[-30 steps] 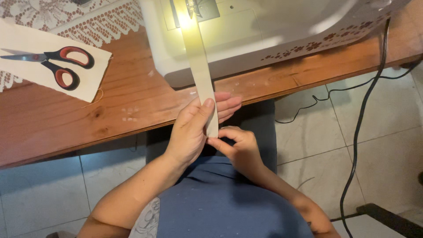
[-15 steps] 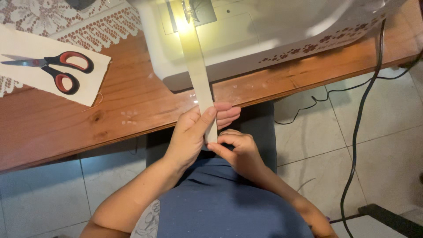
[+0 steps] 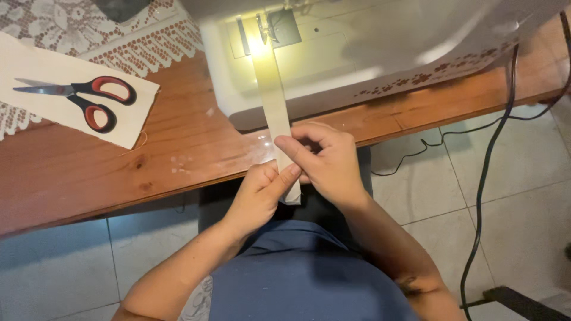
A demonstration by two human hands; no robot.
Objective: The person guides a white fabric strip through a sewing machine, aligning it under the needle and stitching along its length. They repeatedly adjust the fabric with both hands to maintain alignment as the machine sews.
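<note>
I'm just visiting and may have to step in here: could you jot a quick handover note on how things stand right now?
Left hand: pinching the near end of the cream fabric strip at the table edge.
Right hand: fingers on the same strip, just above the left.
Strip runs from both hands up under the needle area of the white sewing machine, lamp on.
Scissors lie untouched on a cloth piece, far left.
Done: strip fed into the machine.
Left: the length near the hands is not yet through.
</note>
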